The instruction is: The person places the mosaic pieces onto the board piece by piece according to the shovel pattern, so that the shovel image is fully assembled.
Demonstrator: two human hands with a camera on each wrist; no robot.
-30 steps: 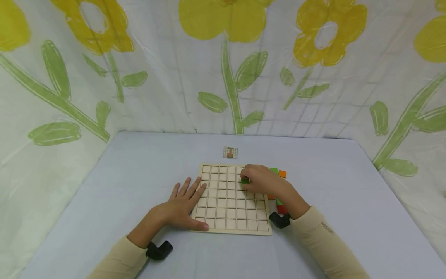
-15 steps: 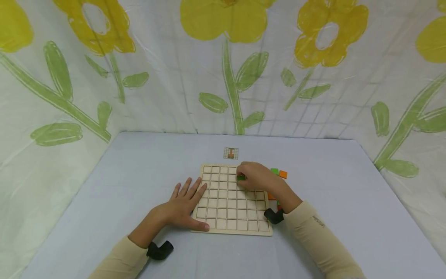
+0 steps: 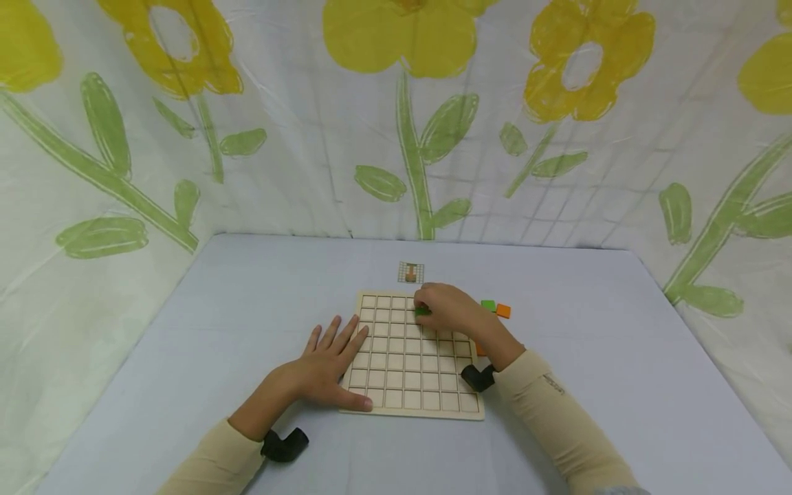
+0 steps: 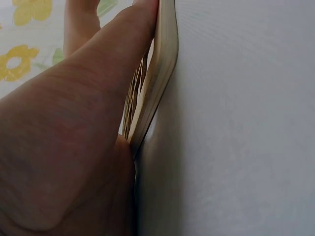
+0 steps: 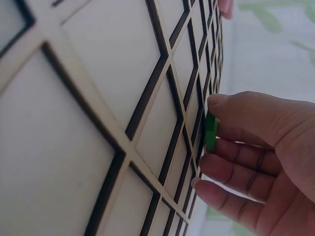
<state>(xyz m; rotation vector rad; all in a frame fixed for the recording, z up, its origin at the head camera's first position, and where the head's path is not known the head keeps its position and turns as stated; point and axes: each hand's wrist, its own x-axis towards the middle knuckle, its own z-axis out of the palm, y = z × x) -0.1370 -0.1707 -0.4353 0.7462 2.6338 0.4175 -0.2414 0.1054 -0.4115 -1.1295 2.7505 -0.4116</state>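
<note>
A wooden grid board (image 3: 396, 379) with square recesses lies on the table. My right hand (image 3: 450, 308) pinches a green square tile (image 3: 422, 311) between thumb and fingers, over the upper part of the board. In the right wrist view the green tile (image 5: 211, 132) stands close to the grid, the thumb on one side and fingers on the other. My left hand (image 3: 322, 371) rests with spread fingers along the board's left edge, its thumb on the lower left corner. The left wrist view shows that hand (image 4: 74, 108) against the board's side (image 4: 160, 73).
Right of the board lie a green tile (image 3: 488, 305) and an orange tile (image 3: 504, 311); another orange tile (image 3: 481, 350) is partly hidden by my right arm. A small printed picture card (image 3: 411, 272) lies behind the board. A flowered curtain (image 3: 297, 137) hangs behind the table.
My right hand has moved left and slightly away from me across the board, carrying the green tile. The right forearm now covers more of the tiles beside the board. The left hand stays put.
</note>
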